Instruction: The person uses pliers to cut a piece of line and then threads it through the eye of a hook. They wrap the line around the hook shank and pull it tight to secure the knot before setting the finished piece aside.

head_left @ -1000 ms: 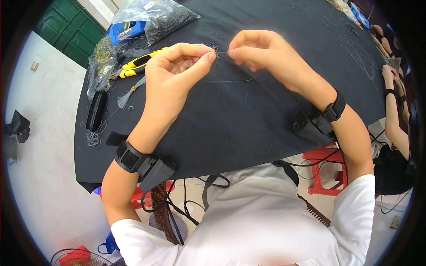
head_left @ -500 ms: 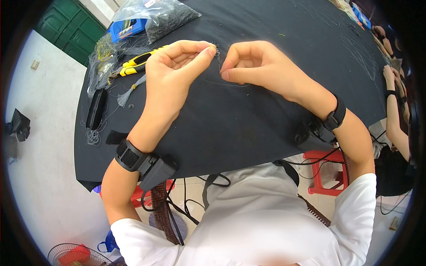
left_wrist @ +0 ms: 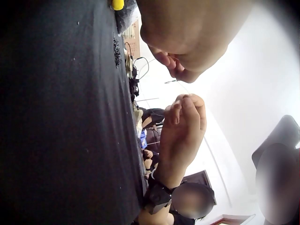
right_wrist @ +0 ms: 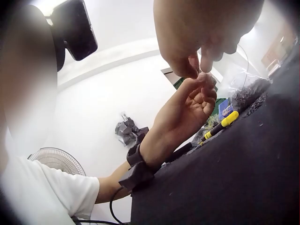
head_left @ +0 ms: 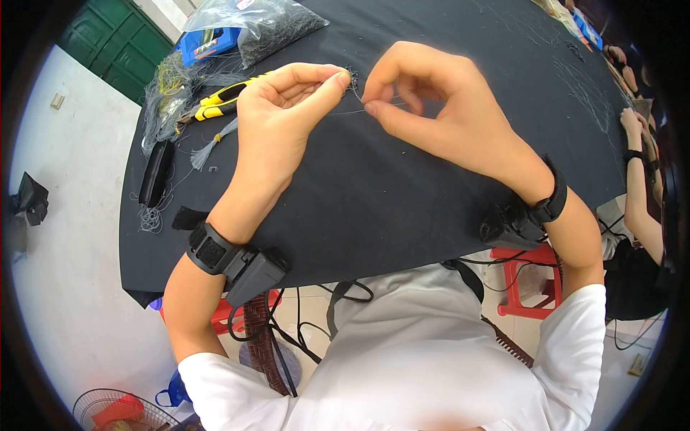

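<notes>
My left hand (head_left: 277,122) is raised over the black-covered table (head_left: 338,215). Thumb and forefinger pinch a small dark piece (left_wrist: 170,82), whose tip juts from the fingertips in the left wrist view; I cannot tell its kind. Close on the right, my right hand (head_left: 449,108) pinches a thin fishing line (head_left: 350,112) between thumb and forefinger, the other fingers curled loosely behind. Both sets of fingertips nearly meet in the right wrist view. Beyond them, a small dark pile (head_left: 351,74) lies on the cloth, partly hidden by the left fingertips.
Yellow-and-black pliers (head_left: 215,108) lie left of my left hand, near a tied bundle of line (head_left: 208,152) and a black case (head_left: 156,176). Farther back are a clear bag of dark pieces (head_left: 280,32) and a blue box (head_left: 205,47). Another person's arm (head_left: 636,172) is at the right.
The right hand came down and in toward the left fingertips, then rose slightly, its fingers now arched wider. The line between the hands has shifted. My left hand barely moved.
</notes>
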Action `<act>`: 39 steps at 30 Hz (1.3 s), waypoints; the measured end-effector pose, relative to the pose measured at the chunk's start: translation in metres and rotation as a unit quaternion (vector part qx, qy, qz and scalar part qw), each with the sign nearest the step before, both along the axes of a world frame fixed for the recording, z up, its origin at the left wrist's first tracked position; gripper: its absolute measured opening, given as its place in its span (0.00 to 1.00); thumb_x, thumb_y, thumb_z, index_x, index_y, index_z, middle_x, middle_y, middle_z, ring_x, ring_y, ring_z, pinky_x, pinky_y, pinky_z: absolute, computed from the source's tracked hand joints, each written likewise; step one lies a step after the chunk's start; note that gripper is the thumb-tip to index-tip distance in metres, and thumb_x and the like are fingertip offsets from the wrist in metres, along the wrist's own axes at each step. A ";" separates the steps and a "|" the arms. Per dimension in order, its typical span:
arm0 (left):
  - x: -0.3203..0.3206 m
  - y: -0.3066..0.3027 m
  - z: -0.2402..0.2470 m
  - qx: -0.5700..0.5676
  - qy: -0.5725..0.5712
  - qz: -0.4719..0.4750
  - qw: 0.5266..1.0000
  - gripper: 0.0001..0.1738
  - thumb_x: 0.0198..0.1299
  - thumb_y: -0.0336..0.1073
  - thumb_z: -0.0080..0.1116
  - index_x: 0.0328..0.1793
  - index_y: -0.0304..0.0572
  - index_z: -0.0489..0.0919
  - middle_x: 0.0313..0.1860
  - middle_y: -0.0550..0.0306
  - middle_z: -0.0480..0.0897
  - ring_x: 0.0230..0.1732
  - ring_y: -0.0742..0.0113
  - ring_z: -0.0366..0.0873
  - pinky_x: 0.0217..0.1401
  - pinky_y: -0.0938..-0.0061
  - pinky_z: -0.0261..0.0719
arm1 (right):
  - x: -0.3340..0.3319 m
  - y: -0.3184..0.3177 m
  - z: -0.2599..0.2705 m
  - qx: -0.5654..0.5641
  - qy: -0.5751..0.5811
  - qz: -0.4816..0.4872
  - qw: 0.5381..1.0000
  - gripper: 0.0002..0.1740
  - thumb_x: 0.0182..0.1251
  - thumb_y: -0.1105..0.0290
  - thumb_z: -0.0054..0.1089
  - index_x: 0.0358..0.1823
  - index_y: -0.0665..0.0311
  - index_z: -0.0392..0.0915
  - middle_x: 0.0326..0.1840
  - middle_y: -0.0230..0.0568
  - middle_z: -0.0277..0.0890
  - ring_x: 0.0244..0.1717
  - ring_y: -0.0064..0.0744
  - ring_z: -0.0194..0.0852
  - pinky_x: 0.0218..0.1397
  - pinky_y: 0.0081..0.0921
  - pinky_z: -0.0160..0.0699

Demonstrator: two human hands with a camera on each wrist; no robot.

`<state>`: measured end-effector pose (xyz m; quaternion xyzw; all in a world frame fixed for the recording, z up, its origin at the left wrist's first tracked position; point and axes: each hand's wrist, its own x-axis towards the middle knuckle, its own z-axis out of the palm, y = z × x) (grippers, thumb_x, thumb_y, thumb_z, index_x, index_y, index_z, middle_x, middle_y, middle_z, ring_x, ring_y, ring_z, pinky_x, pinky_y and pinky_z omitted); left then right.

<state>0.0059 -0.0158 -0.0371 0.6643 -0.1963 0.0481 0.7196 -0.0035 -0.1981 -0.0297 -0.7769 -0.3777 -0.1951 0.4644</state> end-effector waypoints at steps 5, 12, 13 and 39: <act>0.000 -0.001 0.000 0.003 -0.002 -0.001 1.000 0.08 0.53 0.26 0.60 0.39 0.30 0.79 0.35 0.55 0.82 0.36 0.77 0.78 0.42 0.87 0.74 | -0.005 -0.006 0.008 -0.028 0.026 -0.023 0.999 0.03 0.51 0.78 0.58 0.29 0.64 0.75 0.21 0.22 0.65 0.21 0.09 0.53 0.23 0.10 0.49; 0.002 0.000 -0.002 -0.021 -0.020 -0.003 1.000 0.07 0.52 0.25 0.60 0.38 0.31 0.80 0.35 0.55 0.81 0.37 0.76 0.78 0.44 0.85 0.75 | -0.001 -0.006 0.005 -0.009 0.030 -0.034 0.999 0.03 0.51 0.77 0.58 0.28 0.64 0.75 0.19 0.21 0.62 0.19 0.09 0.48 0.22 0.11 0.46; 0.002 0.001 -0.003 -0.022 -0.024 -0.003 0.999 0.07 0.52 0.24 0.60 0.38 0.31 0.80 0.35 0.55 0.81 0.37 0.75 0.78 0.45 0.85 0.75 | -0.001 -0.006 0.004 -0.014 0.033 -0.036 0.999 0.02 0.51 0.76 0.58 0.28 0.64 0.75 0.19 0.21 0.62 0.19 0.09 0.48 0.22 0.11 0.46; 0.002 0.004 -0.006 0.005 -0.015 -0.054 0.998 0.08 0.54 0.25 0.58 0.41 0.32 0.78 0.40 0.56 0.80 0.42 0.75 0.76 0.50 0.84 0.71 | -0.001 -0.009 0.006 0.015 0.018 -0.064 0.998 0.02 0.55 0.77 0.58 0.29 0.66 0.75 0.22 0.21 0.64 0.23 0.08 0.53 0.23 0.09 0.49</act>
